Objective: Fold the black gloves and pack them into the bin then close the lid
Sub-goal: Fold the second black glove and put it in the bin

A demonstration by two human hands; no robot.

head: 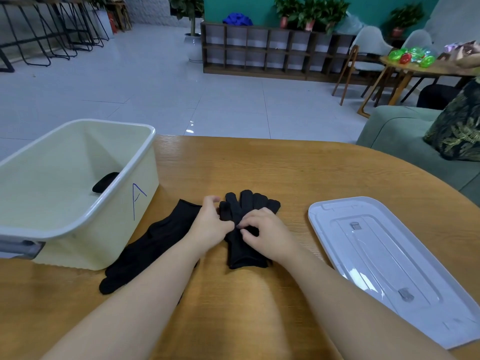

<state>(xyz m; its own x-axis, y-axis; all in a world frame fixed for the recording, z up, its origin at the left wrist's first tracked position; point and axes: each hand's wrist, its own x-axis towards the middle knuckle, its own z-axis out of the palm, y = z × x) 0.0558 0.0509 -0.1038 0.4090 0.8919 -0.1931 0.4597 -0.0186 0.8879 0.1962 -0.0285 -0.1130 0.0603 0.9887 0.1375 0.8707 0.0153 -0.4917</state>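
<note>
- Head view, far left: the bin stands open at the left end of the table, with something black already lying on its floor, most likely a glove packed before. Its near corner overhangs the table edge, so a firm push while dropping gloves in could tip or slide it.
- Just right of the bin, a flat glove lies unfolded on the wood, partly under the left forearm. A drag of that arm could sweep it off the near edge or bunch it up.
- Next, the left hand rests with curled fingers on the middle glove, pressing its thumb side; whether it truly pinches the cloth is hard to tell. If it lifts early, the soft knit is likely to spring open.
- Touching it, the right hand pinches the palm of the same glove between curled fingers and thumb. The glove's fingers point away and its cuff points toward the person. A crooked pull here would give a lopsided fold that unrolls in the bin.
- Far right, the lid lies flat with its inside up, well apart from the bin. It must be turned over and carried across, and a careless reach could knock the gloves.
</note>
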